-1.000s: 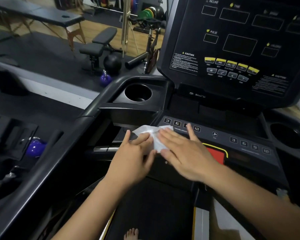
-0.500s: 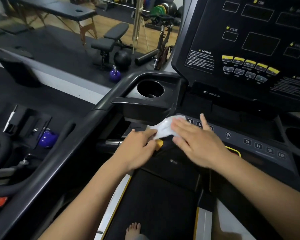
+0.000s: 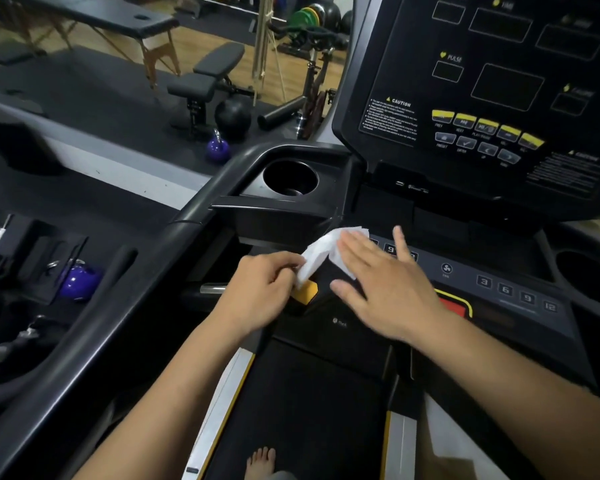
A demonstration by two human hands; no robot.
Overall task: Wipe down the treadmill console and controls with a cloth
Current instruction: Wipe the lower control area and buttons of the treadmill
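Scene: A person standing on a gym treadmill presses a white cloth [image 3: 321, 252] against the control strip [image 3: 506, 289], just to the near side and right of the left cup holder [image 3: 291, 174].

Cloth, handling: It looks thin, light and limp, more a folded wipe than a towel. It will likely crumple and skate over the smooth plastic unless held down. Nothing about it looks fragile.

Where to hold: A pinch on one free end with a flat palm on the body of the cloth looks the soundest hold. The palm gives pressure and the pinch stops the cloth bunching.

Left hand [image 3: 257, 296]: On the near side of the cup holder, fingers curled, with thumb and fingertips pinching the cloth's lower end directly above a yellow tab [image 3: 305, 292].

Right hand [image 3: 381, 289]: Right of the cup holder and nearer the camera, slightly blurred. The fingers are straight and spread apart, lying flat on the cloth's upper right part.

Cloth against fingers: It runs on a slant between the two hands. Its top edge pokes out past the right hand's fingertips toward the cup holder's front wall, and its lower end disappears into the left hand's pinch.

Console display [image 3: 499, 81]: Above and right of the cup holder, well apart from the cloth at this moment.
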